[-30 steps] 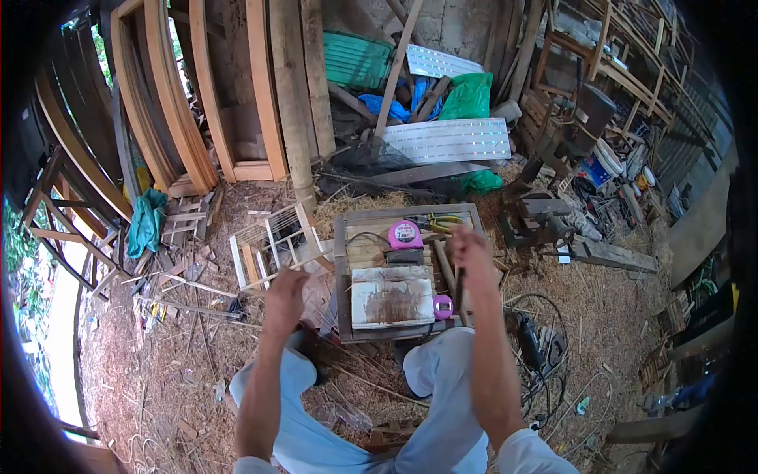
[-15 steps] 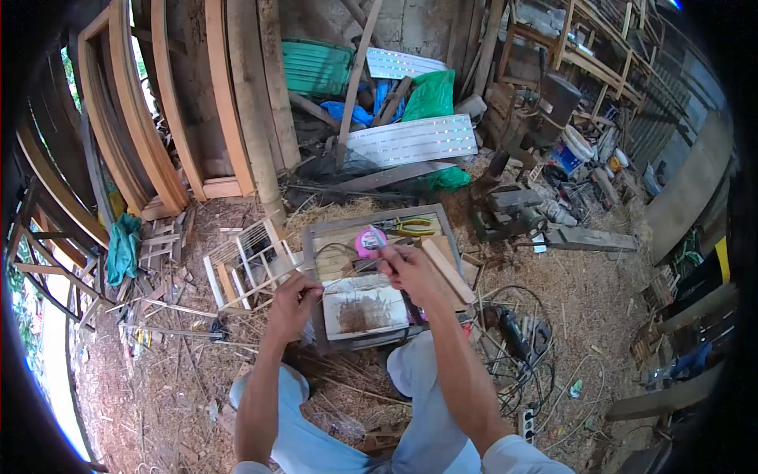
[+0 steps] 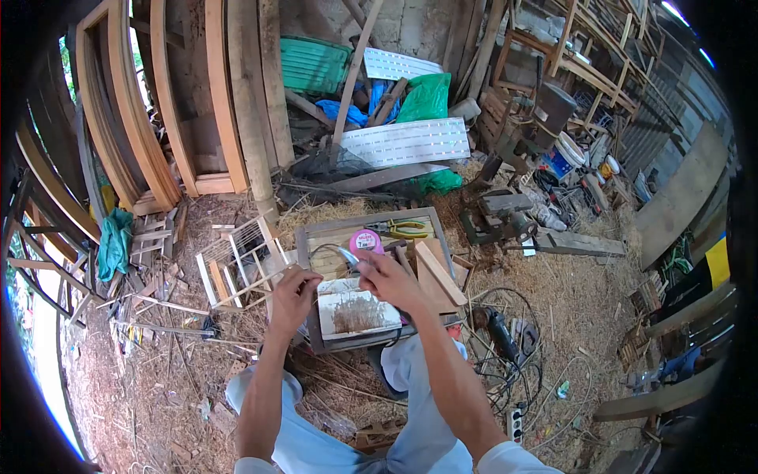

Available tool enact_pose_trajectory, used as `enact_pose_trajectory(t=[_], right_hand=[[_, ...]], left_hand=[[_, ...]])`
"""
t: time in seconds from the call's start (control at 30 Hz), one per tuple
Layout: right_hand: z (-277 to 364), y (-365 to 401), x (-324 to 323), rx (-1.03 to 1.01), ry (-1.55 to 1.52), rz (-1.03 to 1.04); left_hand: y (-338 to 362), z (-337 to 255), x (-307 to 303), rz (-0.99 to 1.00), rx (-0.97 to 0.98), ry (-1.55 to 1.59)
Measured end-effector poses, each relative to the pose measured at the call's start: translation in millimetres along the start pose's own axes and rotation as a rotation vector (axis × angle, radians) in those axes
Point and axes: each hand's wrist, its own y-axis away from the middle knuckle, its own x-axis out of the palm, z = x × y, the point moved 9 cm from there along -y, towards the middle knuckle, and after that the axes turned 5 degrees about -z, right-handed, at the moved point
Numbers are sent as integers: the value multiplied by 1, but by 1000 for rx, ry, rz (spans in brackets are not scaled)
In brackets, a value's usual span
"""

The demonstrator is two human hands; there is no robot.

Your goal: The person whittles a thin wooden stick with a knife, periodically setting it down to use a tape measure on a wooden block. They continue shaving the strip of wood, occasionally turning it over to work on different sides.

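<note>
My left hand (image 3: 294, 297) is pinched closed over the left edge of the wooden work stand; whatever thin thing its fingertips grip is too small to make out. Closed as well, my right hand (image 3: 388, 281) holds a tool with a short, shiny, blade-like tip (image 3: 347, 255) pointing up and left. Just behind that hand lies a pink round spool (image 3: 366, 241) with a printed label. Yellow-handled pliers (image 3: 409, 230) rest near the back of the stand (image 3: 309, 316). Below my hands sits a white, worn block (image 3: 359, 310) with a brown patch.
A wooden strip (image 3: 440, 272) lies along the stand's right side. Left of it is a small slatted wooden frame (image 3: 241, 265). A black power tool (image 3: 500, 333) with looped cables and a power strip (image 3: 515, 425) lies right. A bench vise (image 3: 502, 215) stands behind. Shavings cover the floor.
My right hand has moved slightly left and down, baring more of the pink spool and the tool's shiny tip. My left hand stays pinched. The whole view has shifted slightly.
</note>
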Motion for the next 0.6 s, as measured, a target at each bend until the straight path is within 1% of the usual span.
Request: enact_pose_trajectory(t=[0.03, 0.07, 0.13, 0.2, 0.27, 0.33, 0.4, 0.47, 0.53, 0.6], right_hand=[[4, -4, 4, -33, -79, -13], [3, -4, 1, -24, -79, -18], [4, -3, 4, 96, -252, 83], [0, -3, -5, 127, -249, 98], [8, -6, -44, -44, -124, -186], [21, 3, -90, -57, -227, -371], [15, 10, -98, -40, -256, -343], [10, 10, -92, -39, -287, -318], [-4, 9, -51, 120, -67, -231], [-11, 3, -1, 62, 9, -56]], left_hand=[[0, -3, 1, 7, 13, 10], [2, -5, 3, 20, 22, 24], [3, -1, 0, 44, 23, 54], [5, 4, -6, 60, 26, 81], [9, 14, -7, 126, -8, 41], [10, 21, -30, 92, -26, 12], [11, 25, -40, 59, -41, -16], [7, 26, -44, -10, -56, -41], [7, 18, -35, -13, -50, -35], [10, 4, -18, 7, -38, -11]])
